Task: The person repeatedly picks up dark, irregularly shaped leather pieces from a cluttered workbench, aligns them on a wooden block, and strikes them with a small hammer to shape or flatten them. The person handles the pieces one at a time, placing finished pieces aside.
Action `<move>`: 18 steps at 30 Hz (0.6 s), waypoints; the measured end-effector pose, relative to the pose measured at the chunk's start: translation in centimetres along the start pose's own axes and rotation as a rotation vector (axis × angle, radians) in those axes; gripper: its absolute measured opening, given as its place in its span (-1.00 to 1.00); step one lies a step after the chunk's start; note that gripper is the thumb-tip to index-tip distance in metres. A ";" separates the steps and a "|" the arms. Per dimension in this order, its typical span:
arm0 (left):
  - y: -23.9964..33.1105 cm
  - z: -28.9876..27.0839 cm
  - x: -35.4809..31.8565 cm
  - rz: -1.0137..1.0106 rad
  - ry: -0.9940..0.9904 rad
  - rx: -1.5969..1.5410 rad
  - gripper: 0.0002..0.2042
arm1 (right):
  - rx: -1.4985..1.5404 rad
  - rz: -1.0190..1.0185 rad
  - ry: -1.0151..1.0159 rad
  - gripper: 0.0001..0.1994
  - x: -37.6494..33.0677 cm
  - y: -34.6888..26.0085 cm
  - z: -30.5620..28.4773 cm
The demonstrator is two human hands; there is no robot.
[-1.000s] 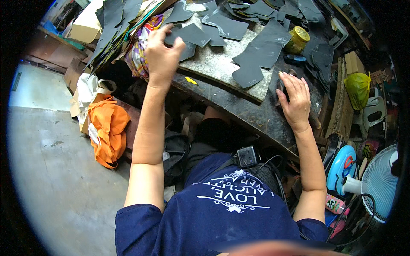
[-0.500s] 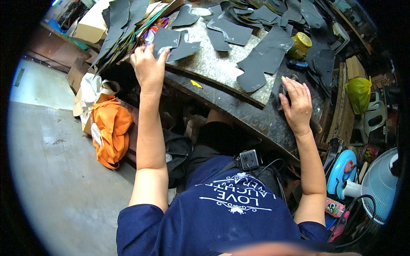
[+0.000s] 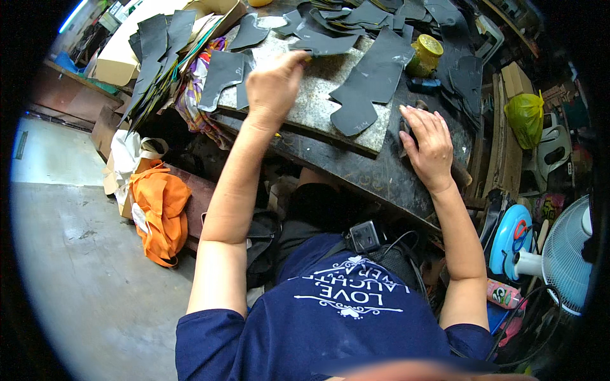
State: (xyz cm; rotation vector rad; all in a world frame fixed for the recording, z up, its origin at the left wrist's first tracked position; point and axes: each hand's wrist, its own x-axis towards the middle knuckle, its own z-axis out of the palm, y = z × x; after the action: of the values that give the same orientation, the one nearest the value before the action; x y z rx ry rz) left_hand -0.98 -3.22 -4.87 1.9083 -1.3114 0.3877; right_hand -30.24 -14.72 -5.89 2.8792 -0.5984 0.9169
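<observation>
My left hand (image 3: pixel 274 90) is closed, its thumb and fingertips pinching the near edge of a dark grey cut piece (image 3: pixel 330 44) that looks slightly lifted. Below it is a speckled pale slab (image 3: pixel 305 95) on the dark workbench (image 3: pixel 356 162). Other flat dark pieces lie on the slab: a large angular one (image 3: pixel 375 79) to the right and a white-edged one (image 3: pixel 220 79) to the left. Over the bench right of the slab, my right hand (image 3: pixel 432 147) has its fingers stretched out. Something dark, partly hidden, shows under it; its kind is unclear.
A yellow-stained jar (image 3: pixel 424 56) stands at the slab's right. More dark pieces (image 3: pixel 467 79) lie beyond. At left are a stack of sheets (image 3: pixel 152 76), patterned cloth (image 3: pixel 194 95) and an orange cloth bag (image 3: pixel 159 213). A blue-and-white fan (image 3: pixel 565 254) stands at lower right.
My left hand has moved right, from the white-edged pieces at the slab's left to the piece at its middle, now pinched and tilted. The right hand stays in nearly the same place.
</observation>
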 end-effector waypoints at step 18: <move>-6.0 -7.2 -5.0 0.033 0.107 0.127 -0.77 | -0.002 -0.021 0.005 -0.55 0.0 -0.1 0.1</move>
State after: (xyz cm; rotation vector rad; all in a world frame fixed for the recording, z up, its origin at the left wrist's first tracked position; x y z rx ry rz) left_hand 3.50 6.39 -5.87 1.9435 -1.2755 0.5939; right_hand -30.14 -14.68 -5.91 2.8747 -0.5672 0.9203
